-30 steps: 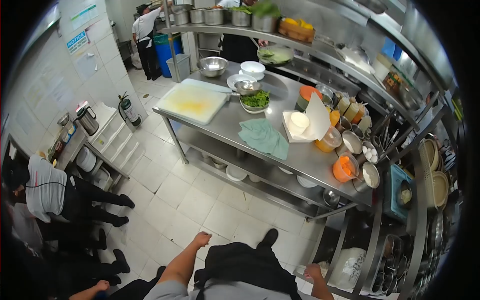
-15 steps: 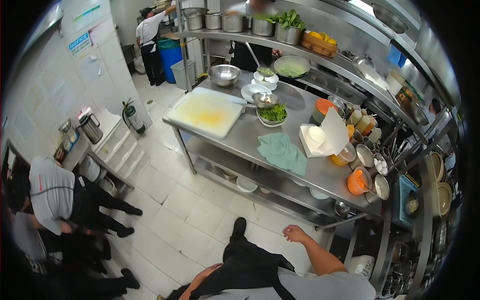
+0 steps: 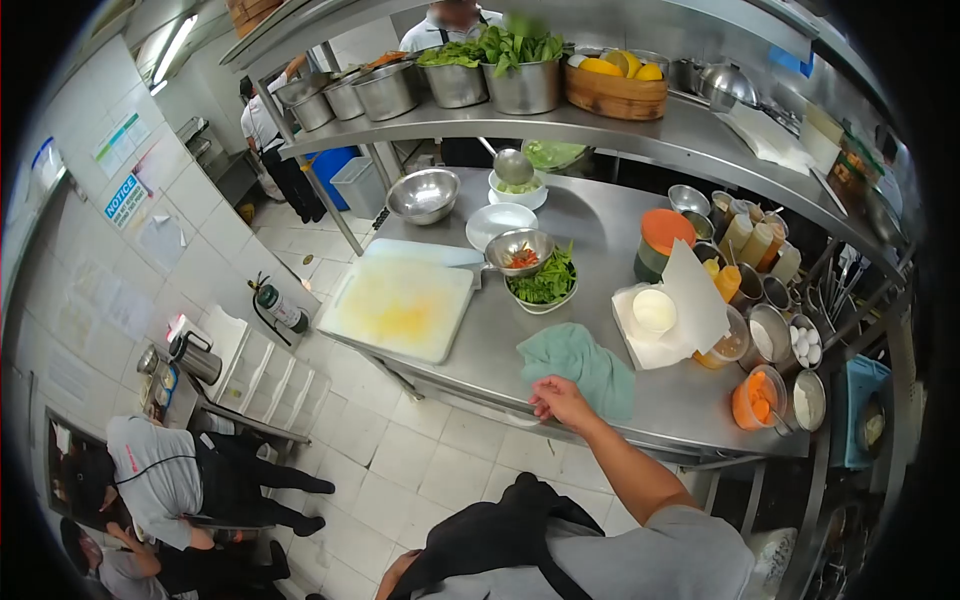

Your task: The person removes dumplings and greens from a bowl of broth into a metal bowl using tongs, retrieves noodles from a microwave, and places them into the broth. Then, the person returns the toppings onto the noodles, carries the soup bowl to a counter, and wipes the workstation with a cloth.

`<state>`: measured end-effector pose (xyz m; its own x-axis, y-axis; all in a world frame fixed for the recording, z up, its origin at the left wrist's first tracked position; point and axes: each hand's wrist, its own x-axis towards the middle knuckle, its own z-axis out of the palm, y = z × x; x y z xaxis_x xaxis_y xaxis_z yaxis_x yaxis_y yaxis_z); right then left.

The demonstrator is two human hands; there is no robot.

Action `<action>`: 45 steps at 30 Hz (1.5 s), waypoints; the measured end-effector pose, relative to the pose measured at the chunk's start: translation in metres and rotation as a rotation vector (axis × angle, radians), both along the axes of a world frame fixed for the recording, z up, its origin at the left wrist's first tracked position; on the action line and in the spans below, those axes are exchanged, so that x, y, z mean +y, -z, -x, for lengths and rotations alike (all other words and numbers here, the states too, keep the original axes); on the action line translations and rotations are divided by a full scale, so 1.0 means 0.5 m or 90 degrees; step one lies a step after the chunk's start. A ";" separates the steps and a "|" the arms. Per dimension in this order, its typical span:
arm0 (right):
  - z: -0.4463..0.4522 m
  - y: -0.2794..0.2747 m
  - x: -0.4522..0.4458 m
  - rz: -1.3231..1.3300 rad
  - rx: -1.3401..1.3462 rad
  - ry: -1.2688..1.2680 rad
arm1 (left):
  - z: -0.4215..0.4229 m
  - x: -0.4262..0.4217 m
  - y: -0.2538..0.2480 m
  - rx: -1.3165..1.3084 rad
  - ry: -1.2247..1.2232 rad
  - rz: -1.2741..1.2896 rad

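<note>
My right hand (image 3: 562, 402) is over the near edge of the steel table, in front of a crumpled green towel (image 3: 590, 362). Its fingers are loosely bent, somewhat apart, with nothing seen in them. Whether the fingertips touch the towel I cannot tell. Low by my black apron is my left hand (image 3: 398, 574), its fingers mostly hidden. Left of the towel, a white cutting board (image 3: 400, 305) with a yellow stain lies on the table. Beyond the towel stands a bowl of green leaves (image 3: 543, 288), with a small metal bowl (image 3: 520, 250) holding red pieces beside it.
A tub of orange pieces (image 3: 758, 398) and an open white box (image 3: 640, 345) sit to the right. Across the table, a ladle (image 3: 513, 165) is over a white bowl (image 3: 517, 192). An overhead shelf (image 3: 480, 122) holds pots. Co-workers (image 3: 155, 465) stand at lower left.
My right hand has come up and forward from beside the table to its edge by the towel. The view has moved closer to the table. The ladle across the table has shifted.
</note>
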<state>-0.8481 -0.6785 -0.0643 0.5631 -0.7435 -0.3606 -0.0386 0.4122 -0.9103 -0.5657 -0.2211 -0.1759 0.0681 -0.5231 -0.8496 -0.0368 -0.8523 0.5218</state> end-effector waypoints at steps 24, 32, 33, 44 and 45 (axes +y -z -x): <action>0.094 -0.004 0.011 0.805 0.487 0.168 | 0.011 -0.919 -0.351 -0.003 0.047 0.432; 0.070 -0.004 0.009 0.809 0.535 0.187 | -0.041 -1.066 -0.304 0.080 0.084 0.460; 0.065 -0.005 0.011 0.810 0.548 0.188 | -0.062 -1.087 -0.311 0.067 0.088 0.471; 0.000 0.001 0.009 0.739 0.751 0.286 | -0.244 -1.332 -0.301 -0.012 0.255 0.525; -0.013 0.004 0.009 0.724 0.753 0.317 | -0.226 -1.323 -0.288 -0.001 0.273 0.516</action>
